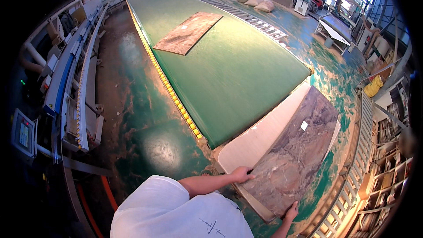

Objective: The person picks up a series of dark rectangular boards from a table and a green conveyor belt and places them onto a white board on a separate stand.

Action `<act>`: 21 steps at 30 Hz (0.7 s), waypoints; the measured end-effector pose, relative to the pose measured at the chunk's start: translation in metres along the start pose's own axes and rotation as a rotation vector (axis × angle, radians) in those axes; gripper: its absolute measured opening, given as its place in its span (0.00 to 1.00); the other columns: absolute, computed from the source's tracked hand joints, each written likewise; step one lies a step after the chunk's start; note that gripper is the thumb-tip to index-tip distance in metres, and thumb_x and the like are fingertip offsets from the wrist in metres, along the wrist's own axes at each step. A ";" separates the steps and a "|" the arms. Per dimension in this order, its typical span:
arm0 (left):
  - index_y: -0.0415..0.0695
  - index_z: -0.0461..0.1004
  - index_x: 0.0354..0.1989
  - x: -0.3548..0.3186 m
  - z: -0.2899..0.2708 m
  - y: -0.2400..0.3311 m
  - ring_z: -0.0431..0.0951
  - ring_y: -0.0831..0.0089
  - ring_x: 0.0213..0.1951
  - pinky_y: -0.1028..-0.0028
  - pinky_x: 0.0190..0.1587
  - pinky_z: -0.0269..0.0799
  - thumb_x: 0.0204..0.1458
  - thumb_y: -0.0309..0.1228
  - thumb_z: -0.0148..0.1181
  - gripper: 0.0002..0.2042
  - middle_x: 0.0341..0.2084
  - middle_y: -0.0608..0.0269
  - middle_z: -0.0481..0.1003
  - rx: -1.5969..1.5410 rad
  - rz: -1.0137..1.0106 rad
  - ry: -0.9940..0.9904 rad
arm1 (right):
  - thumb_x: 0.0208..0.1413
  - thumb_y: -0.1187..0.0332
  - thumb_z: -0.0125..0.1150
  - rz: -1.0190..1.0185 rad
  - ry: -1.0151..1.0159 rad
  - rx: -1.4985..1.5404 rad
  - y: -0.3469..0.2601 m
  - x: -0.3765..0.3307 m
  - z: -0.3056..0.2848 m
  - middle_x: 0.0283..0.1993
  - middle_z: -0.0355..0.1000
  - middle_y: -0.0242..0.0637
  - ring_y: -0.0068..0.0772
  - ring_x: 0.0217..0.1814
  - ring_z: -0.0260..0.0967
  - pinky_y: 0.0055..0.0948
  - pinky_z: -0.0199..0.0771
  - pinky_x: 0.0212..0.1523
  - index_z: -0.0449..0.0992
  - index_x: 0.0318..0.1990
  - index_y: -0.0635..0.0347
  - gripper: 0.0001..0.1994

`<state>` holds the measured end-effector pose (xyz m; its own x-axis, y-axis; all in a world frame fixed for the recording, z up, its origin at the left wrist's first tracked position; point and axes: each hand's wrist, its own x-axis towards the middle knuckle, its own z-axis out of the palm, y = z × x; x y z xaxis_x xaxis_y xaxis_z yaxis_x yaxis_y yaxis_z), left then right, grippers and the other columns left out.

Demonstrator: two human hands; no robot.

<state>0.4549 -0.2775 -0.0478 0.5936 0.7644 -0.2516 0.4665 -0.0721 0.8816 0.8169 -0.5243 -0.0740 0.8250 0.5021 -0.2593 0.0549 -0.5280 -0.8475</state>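
Observation:
A brown-grey marble-patterned panel (291, 154) with a small white label (304, 125) lies at an angle on a paler board with rounded corners (251, 143). At the panel's near left corner, my left hand (243, 174) is closed on its edge, thumb on top. My right hand (291, 211) grips the near right corner, its fingers partly hidden by the panel. Farther off, another brown marbled panel (189, 32) rests on the wide green conveyor belt (220, 86).
Yellow blocks (174, 94) line the belt's left edge. A long machine (66, 79) with a touch screen (24, 134) stands at left. A roller track (352, 178) curves along the right, beside a rack (387, 180). Sacks (260, 2) lie at the back.

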 end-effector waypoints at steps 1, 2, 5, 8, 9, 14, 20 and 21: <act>0.42 0.76 0.50 0.000 0.001 -0.003 0.78 0.48 0.46 0.59 0.49 0.72 0.51 0.50 0.64 0.25 0.42 0.45 0.79 -0.001 0.004 0.011 | 0.64 0.43 0.52 0.003 0.008 -0.011 -0.002 -0.001 0.001 0.58 0.72 0.53 0.43 0.56 0.70 0.36 0.67 0.59 0.70 0.59 0.77 0.37; 0.42 0.76 0.50 0.000 0.001 -0.004 0.78 0.48 0.46 0.59 0.49 0.72 0.51 0.50 0.64 0.26 0.43 0.45 0.78 -0.002 0.009 0.019 | 0.64 0.43 0.52 0.007 0.019 -0.021 -0.003 -0.002 0.002 0.58 0.72 0.54 0.43 0.56 0.70 0.36 0.67 0.58 0.70 0.59 0.77 0.37; 0.42 0.76 0.51 -0.001 0.003 -0.005 0.78 0.49 0.46 0.59 0.50 0.72 0.51 0.51 0.64 0.27 0.43 0.46 0.78 -0.023 0.018 0.043 | 0.65 0.45 0.52 -0.012 0.072 -0.050 -0.006 -0.005 0.005 0.54 0.74 0.52 0.40 0.52 0.71 0.35 0.69 0.55 0.72 0.56 0.77 0.34; 0.42 0.76 0.51 -0.001 0.003 -0.004 0.78 0.50 0.46 0.60 0.49 0.72 0.51 0.51 0.64 0.28 0.43 0.46 0.79 -0.043 0.021 0.042 | 0.65 0.46 0.51 -0.030 0.110 -0.096 -0.006 -0.006 0.005 0.50 0.76 0.52 0.41 0.48 0.72 0.35 0.69 0.53 0.74 0.53 0.76 0.32; 0.42 0.75 0.52 -0.001 0.002 -0.005 0.78 0.50 0.46 0.60 0.49 0.72 0.50 0.51 0.64 0.28 0.43 0.46 0.79 -0.045 0.016 0.034 | 0.65 0.46 0.51 -0.034 0.118 -0.115 -0.006 -0.006 0.005 0.50 0.76 0.53 0.41 0.48 0.72 0.36 0.70 0.52 0.74 0.52 0.76 0.32; 0.42 0.75 0.52 -0.001 0.001 -0.004 0.78 0.51 0.46 0.60 0.49 0.72 0.50 0.51 0.65 0.28 0.43 0.47 0.79 -0.050 0.003 0.011 | 0.64 0.45 0.52 -0.074 0.149 -0.139 -0.005 -0.007 0.006 0.46 0.77 0.56 0.45 0.45 0.73 0.38 0.70 0.51 0.76 0.50 0.76 0.32; 0.42 0.75 0.53 -0.001 0.000 -0.007 0.78 0.51 0.48 0.60 0.50 0.72 0.50 0.50 0.65 0.28 0.45 0.47 0.78 -0.057 -0.003 0.008 | 0.64 0.45 0.52 -0.079 0.136 -0.072 -0.008 -0.009 0.009 0.46 0.77 0.55 0.44 0.46 0.73 0.37 0.70 0.51 0.76 0.49 0.76 0.32; 0.42 0.76 0.52 -0.002 0.000 -0.008 0.78 0.52 0.47 0.61 0.50 0.72 0.50 0.50 0.65 0.27 0.44 0.47 0.79 -0.059 0.004 0.021 | 0.64 0.45 0.53 -0.068 0.129 -0.055 -0.008 -0.008 0.008 0.46 0.77 0.55 0.44 0.46 0.73 0.37 0.70 0.51 0.77 0.48 0.76 0.32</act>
<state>0.4501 -0.2782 -0.0542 0.5810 0.7777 -0.2400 0.4241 -0.0376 0.9048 0.8052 -0.5181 -0.0688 0.8835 0.4479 -0.1373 0.1413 -0.5342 -0.8335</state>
